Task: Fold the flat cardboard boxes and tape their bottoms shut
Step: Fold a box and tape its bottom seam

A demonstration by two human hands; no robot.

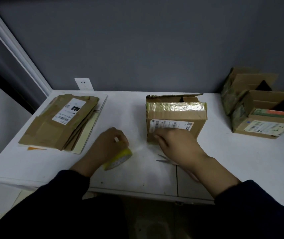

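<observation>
Taping stage: grips tape roll in curled left hand, presses flat right hand against folded box, likely needs scissors next for cutting.

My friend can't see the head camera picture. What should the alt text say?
A person's right hand touches a taped cardboard box on a white table while the left hand holds a yellow tape roll. Flat boxes are stacked at left; two open boxes stand at right.
</observation>
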